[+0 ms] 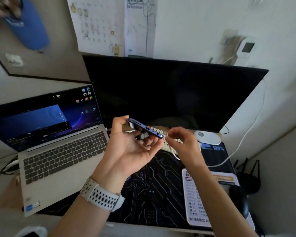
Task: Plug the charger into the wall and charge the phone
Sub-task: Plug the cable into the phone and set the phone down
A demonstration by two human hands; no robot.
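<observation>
Nearest us, our left hand (pixel 126 147) grips the slim blue phone (pixel 144 128) above the black circuit-print mat (pixel 157 185), port end facing our right hand (pixel 181 141), which pinches the white cable (pixel 243 142); misaligned, the plug could scrape past the port.

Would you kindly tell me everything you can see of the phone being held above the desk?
The phone is a slim handset with a glossy blue frame, held above the keyboard in front of the dark monitor. It is tilted, with its bottom edge turned toward the camera, showing a charging port, small speaker holes and a round jack hole. The left hand grips it from below, thumb at its far end. The right hand pinches the white cable end beside the port, not yet inserted.
</observation>
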